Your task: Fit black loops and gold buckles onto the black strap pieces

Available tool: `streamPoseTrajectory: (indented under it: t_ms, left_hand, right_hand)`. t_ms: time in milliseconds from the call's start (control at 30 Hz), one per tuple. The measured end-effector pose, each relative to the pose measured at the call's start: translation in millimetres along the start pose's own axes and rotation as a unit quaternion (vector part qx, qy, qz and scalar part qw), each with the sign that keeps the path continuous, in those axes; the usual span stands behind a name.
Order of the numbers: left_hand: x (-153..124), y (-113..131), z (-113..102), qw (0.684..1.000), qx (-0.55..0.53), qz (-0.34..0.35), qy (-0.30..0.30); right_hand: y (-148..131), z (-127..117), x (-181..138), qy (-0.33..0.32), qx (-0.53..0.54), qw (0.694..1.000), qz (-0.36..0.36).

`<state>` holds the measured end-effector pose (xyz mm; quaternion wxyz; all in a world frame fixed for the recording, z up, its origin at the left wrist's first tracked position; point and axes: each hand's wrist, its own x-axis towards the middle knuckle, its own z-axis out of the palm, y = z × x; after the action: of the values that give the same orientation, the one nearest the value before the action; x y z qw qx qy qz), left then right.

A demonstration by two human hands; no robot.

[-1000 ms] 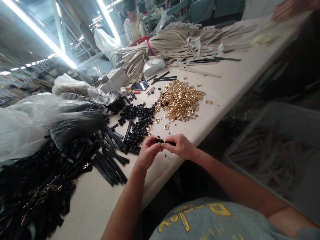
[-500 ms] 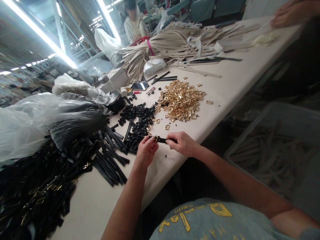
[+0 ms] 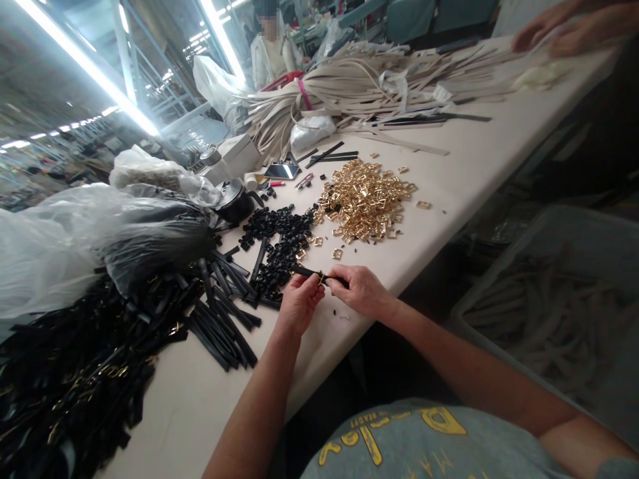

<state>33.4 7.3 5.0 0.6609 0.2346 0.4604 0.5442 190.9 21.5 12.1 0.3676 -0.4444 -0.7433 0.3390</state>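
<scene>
Between my hands, over the table's near edge, is a short black strap (image 3: 305, 271) with a gold buckle (image 3: 322, 277) on it. My left hand (image 3: 301, 301) pinches the strap beside the buckle, and the strap's end sticks out past the fingertips to the left. My right hand (image 3: 363, 290) is closed around the other end, close to the buckle. Just beyond them lie a heap of gold buckles (image 3: 367, 199) and a pile of small black loops (image 3: 279, 246). Cut black straps (image 3: 219, 332) lie to the left of my left hand.
A large mass of black straps with buckles (image 3: 74, 379) and plastic bags (image 3: 100, 239) fill the left. A lidded pot (image 3: 233, 199), a phone (image 3: 282, 171) and beige strips (image 3: 344, 86) stand farther back. Another person's hands (image 3: 574, 33) are at top right. A bin (image 3: 549, 319) stands at right.
My hands have come closer together at the buckle, and more of the strap now shows left of my left hand. The other person's hands at top right have moved leftward.
</scene>
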Motion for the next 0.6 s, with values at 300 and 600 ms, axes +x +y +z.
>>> streamPoseTrajectory:
  t_ms: [300,600]
  left_hand:
    - [-2.7,-0.4,2.9,0.996,0.070,0.052,0.001]
    - [-3.2,6.8,-2.1,0.989,0.079,0.124,0.035]
  right_hand:
    - [2.1,0.5,-1.3,0.009,0.101,0.995,0.027]
    - [1.2,1.1,-1.6,0.044,0.088,0.994,0.040]
